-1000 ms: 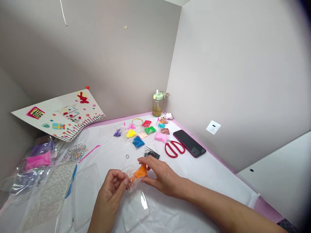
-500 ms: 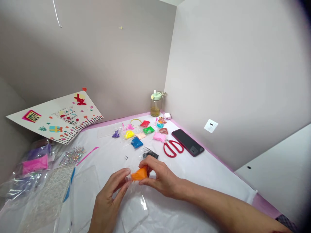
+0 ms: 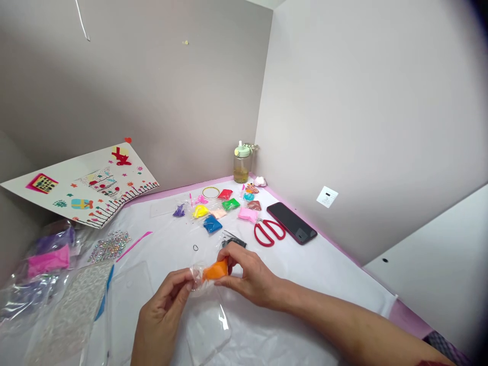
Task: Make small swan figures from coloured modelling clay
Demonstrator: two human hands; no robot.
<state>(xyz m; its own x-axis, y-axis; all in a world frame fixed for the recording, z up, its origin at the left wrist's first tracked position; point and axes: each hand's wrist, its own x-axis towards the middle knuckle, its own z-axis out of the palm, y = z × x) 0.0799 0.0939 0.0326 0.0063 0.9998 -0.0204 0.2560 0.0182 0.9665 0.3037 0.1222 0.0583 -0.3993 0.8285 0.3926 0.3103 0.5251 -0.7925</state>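
An orange packet of modelling clay (image 3: 215, 271) in clear plastic is held between my two hands over the table's front part. My right hand (image 3: 249, 274) pinches its right end between thumb and fingers. The clear wrapper's loose end (image 3: 196, 277) is pinched by the fingertips of my left hand (image 3: 163, 305). Below the packet lies a clear phone case (image 3: 208, 330). Just behind my right hand a black clay packet (image 3: 231, 241) is partly hidden. A small black ring (image 3: 195, 247) lies behind the wrapper.
Several coloured clay packets, including a blue one (image 3: 212, 224), lie farther back. Red-handled scissors (image 3: 269, 233) and a phone (image 3: 292, 222) are at right. Rhinestones (image 3: 110, 246), a clear case (image 3: 129, 290) and plastic bags (image 3: 34, 290) are at left. A bottle (image 3: 242, 165) stands in the corner.
My left hand has moved left, away from my right, drawing the clear wrapper end out from the orange clay. The whole view has shifted slightly.
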